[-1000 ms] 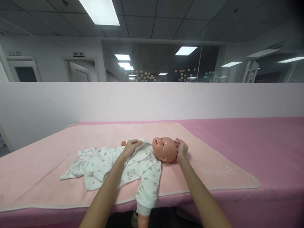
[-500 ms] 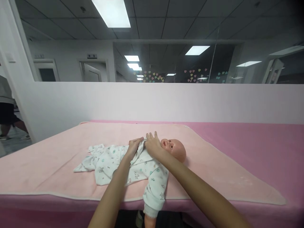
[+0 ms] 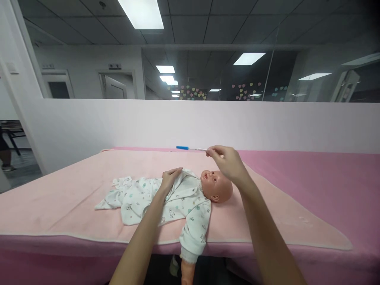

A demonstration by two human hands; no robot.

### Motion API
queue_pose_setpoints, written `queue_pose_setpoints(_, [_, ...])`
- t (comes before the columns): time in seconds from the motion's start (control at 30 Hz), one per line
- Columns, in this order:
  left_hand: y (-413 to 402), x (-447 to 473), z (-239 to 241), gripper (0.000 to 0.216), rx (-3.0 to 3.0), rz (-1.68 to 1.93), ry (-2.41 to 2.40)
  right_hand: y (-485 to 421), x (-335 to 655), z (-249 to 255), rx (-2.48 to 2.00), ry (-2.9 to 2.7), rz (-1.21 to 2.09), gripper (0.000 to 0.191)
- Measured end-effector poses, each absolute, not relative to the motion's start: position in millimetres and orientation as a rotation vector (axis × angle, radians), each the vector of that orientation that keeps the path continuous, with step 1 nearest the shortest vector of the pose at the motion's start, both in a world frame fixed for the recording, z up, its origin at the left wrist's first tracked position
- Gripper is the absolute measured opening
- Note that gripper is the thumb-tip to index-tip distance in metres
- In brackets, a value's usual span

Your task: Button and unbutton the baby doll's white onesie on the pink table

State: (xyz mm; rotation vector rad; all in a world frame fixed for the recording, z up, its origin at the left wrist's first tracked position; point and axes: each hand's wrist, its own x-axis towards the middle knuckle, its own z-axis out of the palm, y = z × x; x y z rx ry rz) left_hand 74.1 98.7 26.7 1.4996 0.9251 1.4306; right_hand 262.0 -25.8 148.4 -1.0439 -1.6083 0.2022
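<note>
A baby doll point(image 3: 216, 185) in a white patterned romper point(image 3: 154, 198) lies on its back on a light pink blanket point(image 3: 74, 198), head to the right. One sleeved arm hangs over the near edge. My left hand point(image 3: 170, 177) rests on the doll's chest, fingers curled on the cloth at the collar. My right hand point(image 3: 227, 162) is raised above the doll's head and pinches a thin thermometer point(image 3: 190, 149) with a blue tip, held level and pointing left.
The blanket covers a table with a darker pink cover point(image 3: 311, 178). A white partition wall point(image 3: 178, 122) runs behind it. At the far left a person's leg point(image 3: 4, 158) shows near a doorway.
My right hand has left the doll's collar and risen above the head, now holding the thermometer. Earlier it cupped the doll's head. My left hand stays on the chest.
</note>
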Motion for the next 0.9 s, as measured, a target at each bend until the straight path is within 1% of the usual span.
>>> queue_pose_setpoints(0.1, [92,75,29,0.037,1.622,1.276,0.877,-51,269,164,-0.869,-1.677,0.405,0.025])
queue_pose_setpoints(0.2, [89,76,30,0.037,1.621,1.244,0.840,-69,280,151,-0.891,-1.685,0.389,0.024])
queue_pose_setpoints(0.3, [89,77,29,0.033,1.556,1.289,0.813,-83,305,109,-1.099,-1.729,0.399,0.027])
queue_pose_setpoints(0.47, [91,77,27,0.032,1.585,1.327,0.878,-88,366,8,-1.522,-1.702,0.372,0.038])
queue_pose_setpoints(0.57, [92,76,26,0.036,1.621,1.332,0.928,-78,398,-37,-1.681,-1.638,0.199,0.035])
queue_pose_setpoints(0.63, [91,76,26,0.039,1.636,1.334,0.955,-71,411,-52,-1.742,-1.651,0.021,0.035])
queue_pose_setpoints(0.7, [91,76,26,0.041,1.643,1.337,0.970,-66,414,-57,-1.781,-1.668,-0.143,0.034])
queue_pose_setpoints(0.77, [90,75,26,0.042,1.644,1.336,0.974,-63,402,-51,-1.771,-1.640,-0.251,0.033])
queue_pose_setpoints(0.9, [88,75,27,0.043,1.643,1.326,0.960,-59,340,-17,-1.581,-1.459,-0.298,0.028])
